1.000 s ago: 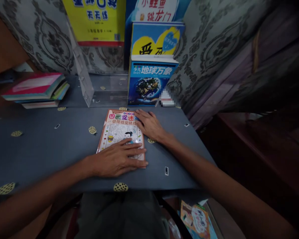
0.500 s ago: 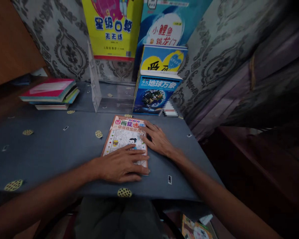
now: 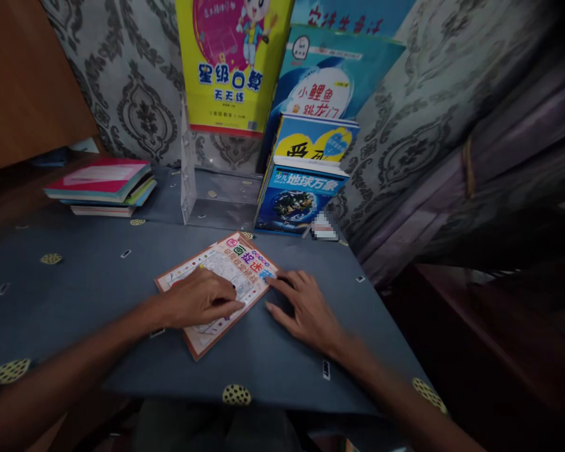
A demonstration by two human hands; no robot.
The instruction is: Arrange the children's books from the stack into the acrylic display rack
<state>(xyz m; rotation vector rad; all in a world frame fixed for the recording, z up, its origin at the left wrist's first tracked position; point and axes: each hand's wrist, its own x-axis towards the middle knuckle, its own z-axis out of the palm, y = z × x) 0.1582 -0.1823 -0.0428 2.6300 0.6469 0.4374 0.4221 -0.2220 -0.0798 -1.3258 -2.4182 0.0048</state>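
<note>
A picture-puzzle book (image 3: 238,276) with a reddish border and coloured Chinese characters lies closed and slanted on the table. Across its cover rests my left hand (image 3: 198,298), the fingers bent and the thumb apart, covering much of the drawing; it grasps nothing. At the book's right corner is my right hand (image 3: 306,311), open, with the forefinger at the edge and the thumb spread over the cloth.
An upright rack holds several books, among them a blue earth book (image 3: 294,201) and a yellow workbook (image 3: 230,81). To its left are a clear plastic holder (image 3: 187,176) and a book stack (image 3: 101,182). A curtain (image 3: 433,194) hangs at the right.
The book has turned on the table, its top now slanting to the right and its bottom to the left. My left hand has shifted left with it; my right hand has moved down slightly.
</note>
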